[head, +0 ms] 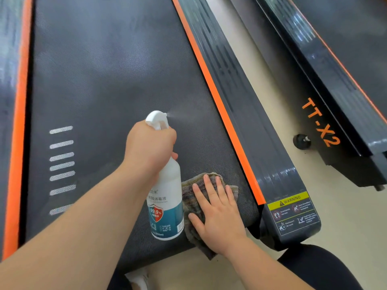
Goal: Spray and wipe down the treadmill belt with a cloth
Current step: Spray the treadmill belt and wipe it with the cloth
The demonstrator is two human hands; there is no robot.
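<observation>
Fingers of the left hand (pixel 149 143) wrap the disinfectant spray bottle (pixel 167 197), apparently squeezing its trigger; right-hand fingers (pixel 211 189) lie spread flat on the cloth (pixel 189 206). Largest first: the treadmill belt (pixel 104 80) stretches ahead, cloth pressed near its rear right corner. Mist drifts rightward, so aim it ahead of the cloth, then wipe promptly in overlapping strokes.

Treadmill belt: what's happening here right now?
A person is cleaning it. The left hand grips a white spray bottle and mist is leaving the nozzle toward the belt. The right hand lies flat on a grey cloth at the belt's near right corner.
</observation>
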